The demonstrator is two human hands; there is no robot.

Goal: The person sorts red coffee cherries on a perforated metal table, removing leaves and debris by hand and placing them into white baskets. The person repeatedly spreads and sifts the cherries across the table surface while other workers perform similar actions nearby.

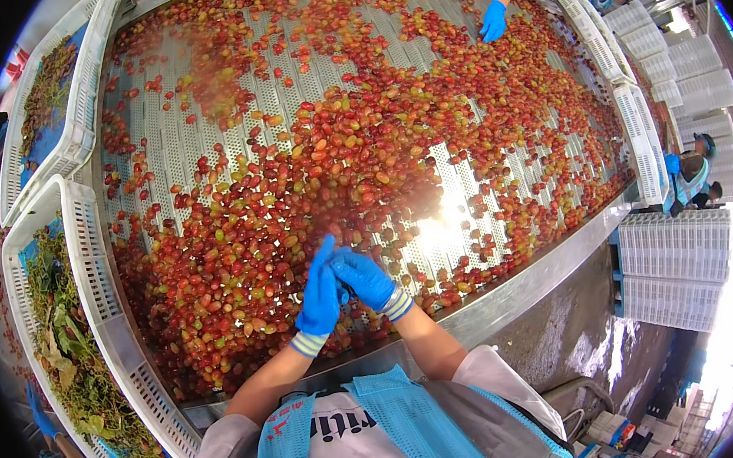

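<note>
Many loose red, orange and green grapes [358, 138] lie spread over a perforated metal sorting table [162, 135]. Both hands wear blue gloves with striped cuffs and meet above the grapes near the table's front edge. My left hand [319, 298], at the left of the picture's middle, points its fingers forward, palm turned inward. Against it rests my right hand [364, 278], its fingers bent over towards the left one. Whether anything lies between the palms is hidden.
White plastic crates [91, 253] with stems and leaves [65, 334] line the left side. A co-worker's gloved hand [493, 20] reaches in at the far side. White crates [675, 248] stand stacked at right, near another person [689, 174].
</note>
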